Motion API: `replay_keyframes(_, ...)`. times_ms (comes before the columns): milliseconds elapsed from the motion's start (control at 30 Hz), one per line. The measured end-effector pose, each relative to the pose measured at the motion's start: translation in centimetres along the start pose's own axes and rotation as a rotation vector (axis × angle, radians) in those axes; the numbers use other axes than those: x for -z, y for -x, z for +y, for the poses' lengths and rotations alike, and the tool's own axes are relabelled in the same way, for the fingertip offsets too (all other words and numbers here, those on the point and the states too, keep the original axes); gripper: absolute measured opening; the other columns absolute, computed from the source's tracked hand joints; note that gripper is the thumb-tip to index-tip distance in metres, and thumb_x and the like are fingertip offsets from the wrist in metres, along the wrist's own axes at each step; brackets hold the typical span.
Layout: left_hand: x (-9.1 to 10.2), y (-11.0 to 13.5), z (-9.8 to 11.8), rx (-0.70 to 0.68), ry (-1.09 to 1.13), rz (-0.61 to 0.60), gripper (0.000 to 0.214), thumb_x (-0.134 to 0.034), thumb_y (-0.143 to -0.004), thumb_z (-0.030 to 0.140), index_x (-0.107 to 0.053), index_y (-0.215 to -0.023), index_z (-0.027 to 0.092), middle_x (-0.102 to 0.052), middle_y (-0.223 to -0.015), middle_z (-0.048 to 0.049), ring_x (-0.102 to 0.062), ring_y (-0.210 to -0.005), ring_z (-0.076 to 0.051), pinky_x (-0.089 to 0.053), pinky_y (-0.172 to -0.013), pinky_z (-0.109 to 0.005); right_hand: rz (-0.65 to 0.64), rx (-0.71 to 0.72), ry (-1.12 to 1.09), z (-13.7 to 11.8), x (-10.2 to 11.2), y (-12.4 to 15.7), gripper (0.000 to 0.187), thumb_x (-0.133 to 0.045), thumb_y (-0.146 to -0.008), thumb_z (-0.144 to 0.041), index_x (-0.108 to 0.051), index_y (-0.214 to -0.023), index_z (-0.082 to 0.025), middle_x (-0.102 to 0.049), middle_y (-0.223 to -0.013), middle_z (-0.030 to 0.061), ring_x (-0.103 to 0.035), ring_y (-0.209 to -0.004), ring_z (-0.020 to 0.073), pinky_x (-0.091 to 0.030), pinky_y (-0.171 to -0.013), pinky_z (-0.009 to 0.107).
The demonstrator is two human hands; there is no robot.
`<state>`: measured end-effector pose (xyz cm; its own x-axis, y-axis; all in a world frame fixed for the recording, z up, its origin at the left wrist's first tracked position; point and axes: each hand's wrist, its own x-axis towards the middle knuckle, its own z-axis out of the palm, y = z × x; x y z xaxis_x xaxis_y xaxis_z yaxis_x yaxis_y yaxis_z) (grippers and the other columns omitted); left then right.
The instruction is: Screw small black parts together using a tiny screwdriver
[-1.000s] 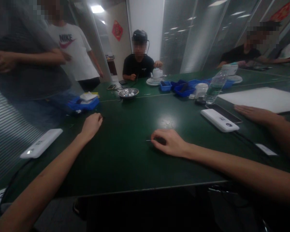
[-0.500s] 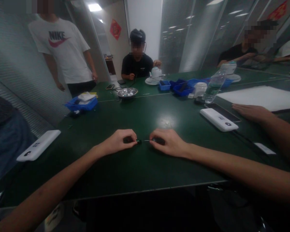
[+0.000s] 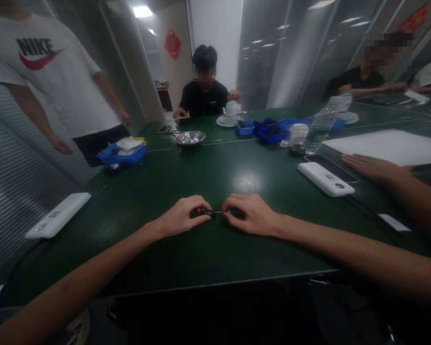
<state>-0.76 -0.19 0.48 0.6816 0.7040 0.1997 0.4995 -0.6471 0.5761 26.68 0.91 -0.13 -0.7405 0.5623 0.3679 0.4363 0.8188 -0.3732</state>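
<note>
Left hand: here it is [image 3: 181,214], fingers pinched around a small dark green piece [image 3: 210,213], whose end pokes out toward the right.
Right hand: facing it [image 3: 255,214], fingertips gripping a thin metal rod [image 3: 220,212]; the hollow of the palm is too dark to read.
Green piece and rod: end to end between the two hands, low over the worktop [image 3: 201,261], near its front edge; whether the tip touches or goes in, I cannot tell.
Right flank: a white power bank [image 3: 319,177] with a black phone [image 3: 339,171] just beside it, and a neighbour's hand [image 3: 375,166] lying flat near a white board [image 3: 388,143].
Left flank: another white device [image 3: 62,214], cable trailing.
Further up: a metal bowl [image 3: 190,144] and a blue tray [image 3: 124,159] carrying something white.
Across: a seated person in black [image 3: 203,100], one hand at a white fan-like object [image 3: 232,110].
</note>
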Motion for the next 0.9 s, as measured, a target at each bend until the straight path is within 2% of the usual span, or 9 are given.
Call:
replay_keyframes(300,-0.26,0.02,-0.17,-0.012,0.027,0.014,0.016,-0.067,-0.095,0.027,-0.067,-0.107,0.017,-0.063,-0.101,-0.0054,-0.059,-0.089,-0.016,-0.046,-0.078,-0.028,-0.025,0.023,0.019,-0.17,0.20,0.08,0.017,-0.054,-0.098,-0.030,-0.063,-0.106,-0.019,-0.064,-0.094,0.0028,-0.053,-0.067,0.0113,-0.037,-0.061,0.025)
replay_keyframes(667,-0.30,0.08,-0.18,0.020,0.031,-0.007,0.019,-0.063,-0.097,0.032,-0.068,-0.108,0.016,-0.064,-0.101,-0.0069,-0.059,-0.087,-0.017,-0.046,-0.077,-0.029,-0.024,0.027,0.019,-0.14,0.10,0.01,0.014,-0.054,-0.097,-0.028,-0.063,-0.105,-0.019,-0.065,-0.095,0.0034,-0.055,-0.069,0.0123,-0.038,-0.062,0.026)
replay_keyframes(900,-0.30,0.03,-0.24,0.030,0.077,-0.011,0.018,-0.063,-0.097,0.031,-0.069,-0.106,0.016,-0.064,-0.096,-0.0055,-0.058,-0.083,-0.016,-0.045,-0.074,-0.027,-0.063,0.052,-0.023,0.26,-0.16,0.18,0.016,-0.053,-0.101,-0.030,-0.060,-0.109,-0.019,-0.063,-0.098,0.0043,-0.058,-0.076,0.0140,-0.042,-0.067,0.027)
